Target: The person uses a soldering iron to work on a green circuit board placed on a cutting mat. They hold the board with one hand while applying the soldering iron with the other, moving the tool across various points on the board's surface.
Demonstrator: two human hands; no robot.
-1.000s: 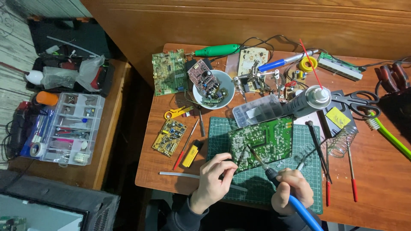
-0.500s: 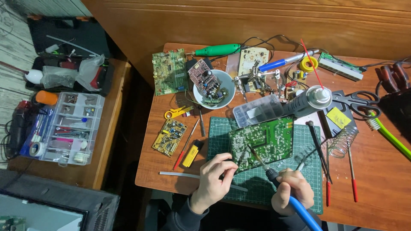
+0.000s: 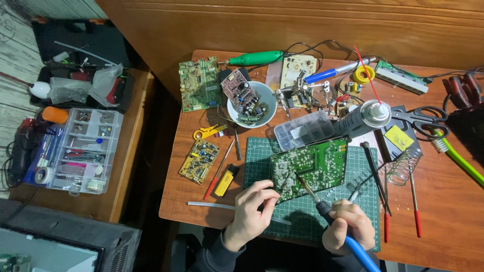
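— Nearest me, at the table's front edge: what do my hands hold?

— My right hand (image 3: 348, 226) is clenched around the blue-handled iron (image 3: 327, 211), its tip set on the green board (image 3: 310, 168). My left hand (image 3: 252, 211) pinches a thin pale rod (image 3: 212, 205) that lies along the table; its fingertips (image 3: 269, 196) sit just beside the board's near corner.

— Where does the board lie?

— Solder side up on the green mat (image 3: 302, 221), tilted, between both hands and the clear box (image 3: 305, 130).

— Left of the mat?

— A yellow lighter (image 3: 225, 180), a red-handled tool (image 3: 218, 171) and a small yellow board (image 3: 199, 161).

— Right of it?

— A coil stand (image 3: 403, 166) and a spray can (image 3: 360, 120).

— Farthest back?

— A white bowl (image 3: 250, 105) of parts, scissors (image 3: 421, 120), a green rotary tool (image 3: 254, 58) and a second green board (image 3: 199, 83) by the wooden wall.
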